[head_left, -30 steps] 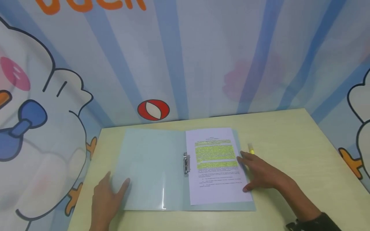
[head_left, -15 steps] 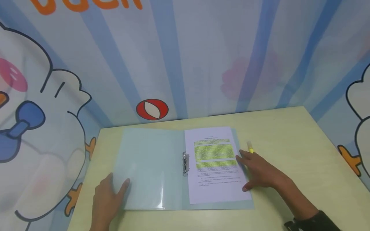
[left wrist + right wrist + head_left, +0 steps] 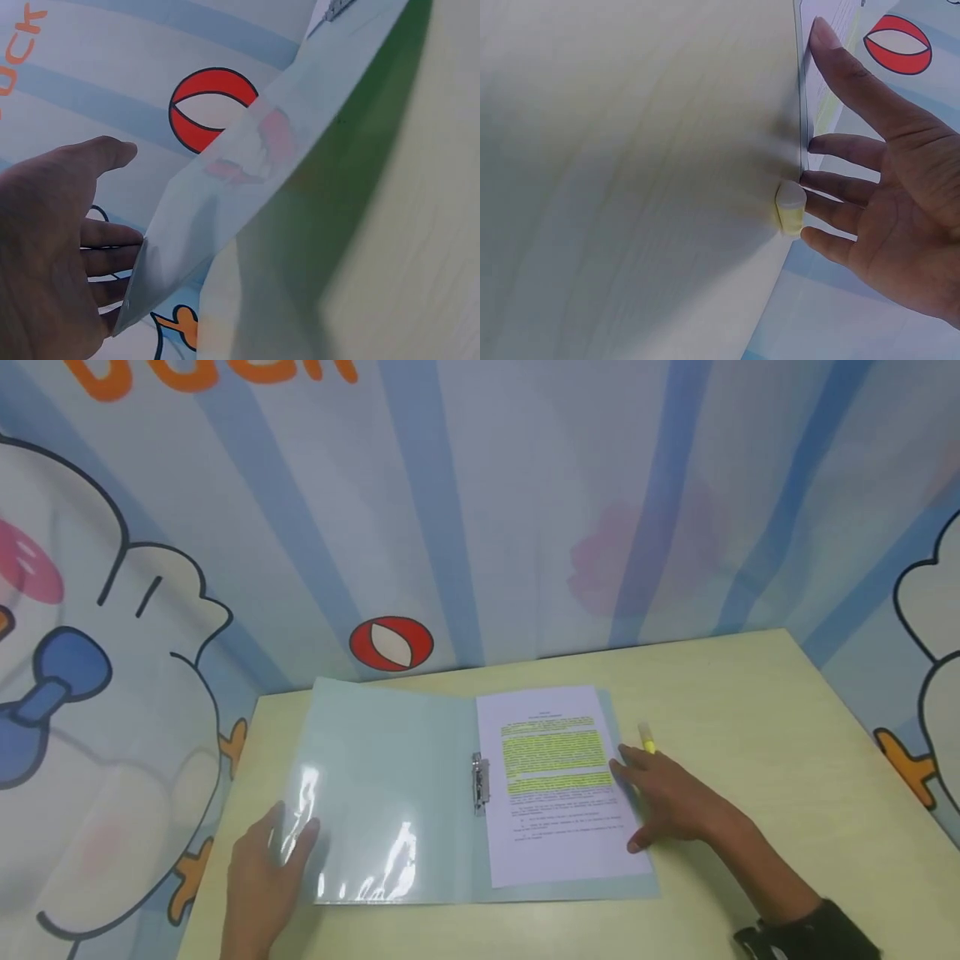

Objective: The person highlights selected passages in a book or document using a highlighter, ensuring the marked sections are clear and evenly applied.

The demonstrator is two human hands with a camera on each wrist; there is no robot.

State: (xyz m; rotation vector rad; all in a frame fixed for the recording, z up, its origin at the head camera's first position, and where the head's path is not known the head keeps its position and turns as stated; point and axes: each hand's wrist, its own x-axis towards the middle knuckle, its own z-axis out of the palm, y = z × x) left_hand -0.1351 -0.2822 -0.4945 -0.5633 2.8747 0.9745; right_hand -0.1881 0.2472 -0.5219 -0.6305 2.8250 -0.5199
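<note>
A pale blue folder point(image 3: 442, 777) lies spread on the table, its left cover point(image 3: 225, 187) raised off the wood along the outer edge. My left hand point(image 3: 262, 877) has its fingers against that edge, the thumb apart from the cover in the left wrist view. On the right side rests a printed sheet point(image 3: 558, 860) with yellow-highlighted lines, beside a metal clip point(image 3: 480, 785) at the spine. My right hand point(image 3: 675, 797) touches the sheet's right edge with thumb and fingertips, fingers extended. Just beyond its fingers lies a yellow highlighter point(image 3: 791, 210), partly hidden in the head view.
The light wooden table point(image 3: 750, 718) extends to the right of the folder. A patterned wall point(image 3: 525, 510) with cartoon figures and a red ball print rises behind the table's back edge.
My left hand has shifted slightly left and the folder's left cover has lifted, with glare spreading over it. The right hand stays at the sheet's edge. The head view has shifted a little.
</note>
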